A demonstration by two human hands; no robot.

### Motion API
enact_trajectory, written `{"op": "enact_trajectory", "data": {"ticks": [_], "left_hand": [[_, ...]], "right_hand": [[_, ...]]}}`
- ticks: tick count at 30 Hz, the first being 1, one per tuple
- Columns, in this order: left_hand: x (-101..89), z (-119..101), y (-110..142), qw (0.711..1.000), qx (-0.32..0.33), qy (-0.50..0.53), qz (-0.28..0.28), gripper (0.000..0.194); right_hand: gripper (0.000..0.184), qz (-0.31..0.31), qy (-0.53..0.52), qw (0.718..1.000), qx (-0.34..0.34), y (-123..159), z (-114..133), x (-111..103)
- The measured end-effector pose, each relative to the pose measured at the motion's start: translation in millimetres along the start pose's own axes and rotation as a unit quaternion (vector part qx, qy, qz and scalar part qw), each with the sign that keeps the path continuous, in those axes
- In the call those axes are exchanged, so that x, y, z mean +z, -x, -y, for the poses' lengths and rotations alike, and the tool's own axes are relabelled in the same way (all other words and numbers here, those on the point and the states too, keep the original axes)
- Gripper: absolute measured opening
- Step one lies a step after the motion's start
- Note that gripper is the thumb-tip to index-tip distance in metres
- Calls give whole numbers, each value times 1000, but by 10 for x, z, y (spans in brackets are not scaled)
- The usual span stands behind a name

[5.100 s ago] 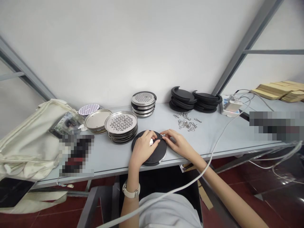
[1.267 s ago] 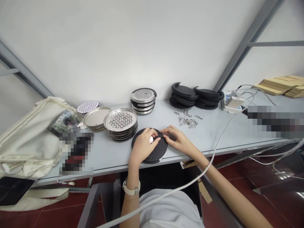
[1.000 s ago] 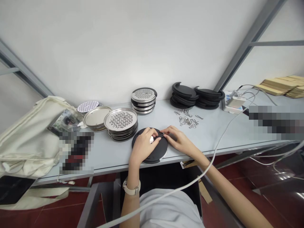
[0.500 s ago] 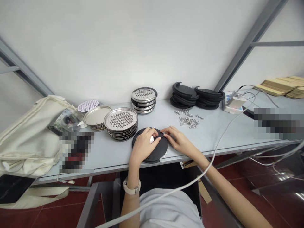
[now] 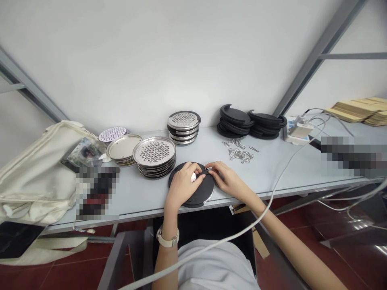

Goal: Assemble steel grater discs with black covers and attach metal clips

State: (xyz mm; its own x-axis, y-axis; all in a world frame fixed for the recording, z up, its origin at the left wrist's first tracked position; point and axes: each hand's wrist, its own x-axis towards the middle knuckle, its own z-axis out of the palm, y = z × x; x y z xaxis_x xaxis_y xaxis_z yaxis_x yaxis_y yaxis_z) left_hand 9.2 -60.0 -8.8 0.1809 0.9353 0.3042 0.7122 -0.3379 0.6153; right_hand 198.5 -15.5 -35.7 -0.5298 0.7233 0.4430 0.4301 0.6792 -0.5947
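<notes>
A black round holder (image 5: 196,195) lies near the table's front edge, with a metal rim showing at its right side. My left hand (image 5: 183,181) rests on top with fingers curled over it, holding it down. At those fingers shows a small white thing (image 5: 193,177) whose kind I cannot make out. My right hand (image 5: 225,177) is closed in a pinch on a small metal clip (image 5: 207,169) at the holder's upper right edge. Just beyond, a loose pile of metal clips (image 5: 240,154) lies on the table.
Left of the holder stand a stack of round metal graters (image 5: 154,153) and a stack of plain metal discs (image 5: 123,149). Graters in black holders (image 5: 184,121) are stacked behind. Black holders (image 5: 236,117) stand back right. A white cable (image 5: 275,189) crosses in front of my right forearm.
Both hands stay at the holder almost unmoved. The fingers of my right hand shift very slightly at the clip.
</notes>
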Motion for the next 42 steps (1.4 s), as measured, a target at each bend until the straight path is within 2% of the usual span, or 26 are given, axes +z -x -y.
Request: {"op": "enact_trajectory", "data": {"ticks": [15,24,42], "left_hand": [[4,-7,-2,1000,-4,-2,5,6],[2,1,-1,1000,-1,-2,2,6],[-3,-5,-7,1000,0,1,6,5]], "right_hand": [[27,17,4,1000,-11,-12,27,-35],[24,14,-14,1000,-7,-8,-12,-1],[23,2,21,999,-26,12,-21,53]]}}
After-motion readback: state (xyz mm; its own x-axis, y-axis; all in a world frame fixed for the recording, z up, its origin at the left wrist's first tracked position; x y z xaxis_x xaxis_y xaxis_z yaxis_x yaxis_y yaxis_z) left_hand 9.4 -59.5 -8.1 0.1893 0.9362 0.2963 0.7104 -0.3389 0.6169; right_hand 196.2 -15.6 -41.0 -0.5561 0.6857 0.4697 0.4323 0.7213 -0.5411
